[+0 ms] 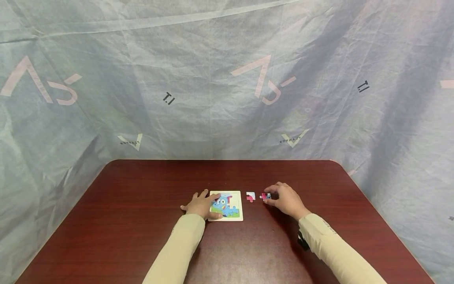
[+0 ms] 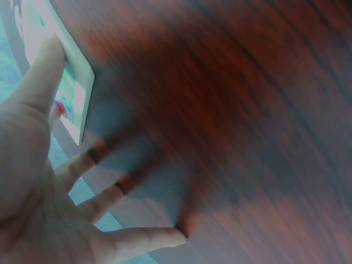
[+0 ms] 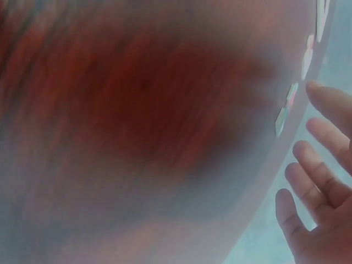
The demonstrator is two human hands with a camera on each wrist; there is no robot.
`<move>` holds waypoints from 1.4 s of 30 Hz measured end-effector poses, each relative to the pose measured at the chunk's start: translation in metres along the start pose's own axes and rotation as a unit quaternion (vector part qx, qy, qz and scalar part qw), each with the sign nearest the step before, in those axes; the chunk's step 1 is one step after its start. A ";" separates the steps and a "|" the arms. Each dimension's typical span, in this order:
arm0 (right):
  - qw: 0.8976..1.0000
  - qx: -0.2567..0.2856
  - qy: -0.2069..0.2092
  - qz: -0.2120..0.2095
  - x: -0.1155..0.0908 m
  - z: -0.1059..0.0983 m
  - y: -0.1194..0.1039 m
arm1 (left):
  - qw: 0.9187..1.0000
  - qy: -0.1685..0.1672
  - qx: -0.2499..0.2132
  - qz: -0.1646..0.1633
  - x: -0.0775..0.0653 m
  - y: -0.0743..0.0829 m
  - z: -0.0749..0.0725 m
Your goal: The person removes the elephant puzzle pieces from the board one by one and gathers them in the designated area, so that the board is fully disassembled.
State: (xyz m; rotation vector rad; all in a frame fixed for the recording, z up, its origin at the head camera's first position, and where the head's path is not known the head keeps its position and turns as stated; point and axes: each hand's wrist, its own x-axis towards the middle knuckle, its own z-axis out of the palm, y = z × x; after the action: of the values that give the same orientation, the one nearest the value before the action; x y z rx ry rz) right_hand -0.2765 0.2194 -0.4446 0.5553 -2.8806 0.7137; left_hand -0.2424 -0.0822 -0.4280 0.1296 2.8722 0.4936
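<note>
A square jigsaw board (image 1: 242, 213) with a pale frame and a blue cartoon figure lies flat on the table. My left hand (image 1: 199, 206) rests over its left side, fingers spread; in the left wrist view, the thumb lies across the board's edge (image 2: 83, 82). Bare backing shows in the picture's upper right. Right of the board lies a pink-and-white jigsaw piece (image 1: 250, 196). Farther right is a pink-and-blue jigsaw piece (image 1: 265, 196), with my right hand's (image 1: 289, 201) thumb and forefinger at its edges. The right wrist view shows those fingers apart and loosely bent beside that piece (image 3: 285, 113).
The dark red wooden table (image 1: 142, 236) has rounded far corners. Grey printed fabric (image 1: 213, 79) hangs behind it and along both sides. A dark band (image 1: 303, 240) shows under the right sleeve.
</note>
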 end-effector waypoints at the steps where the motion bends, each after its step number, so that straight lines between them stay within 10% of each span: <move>1: 1.000 0.003 0.003 -0.001 0.000 0.001 -0.001 | 1.000 0.000 0.000 0.000 0.000 0.000 0.000; 42: 0.994 0.099 -0.045 0.004 0.002 0.030 -0.056 | 1.000 -0.002 0.002 -0.001 -0.001 0.001 -0.003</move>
State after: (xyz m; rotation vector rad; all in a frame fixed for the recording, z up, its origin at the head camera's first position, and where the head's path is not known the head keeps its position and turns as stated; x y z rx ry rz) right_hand -0.2582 0.1580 -0.4468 0.6151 -2.9134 1.0084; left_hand -0.2424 -0.0821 -0.4250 0.1283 2.8686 0.4861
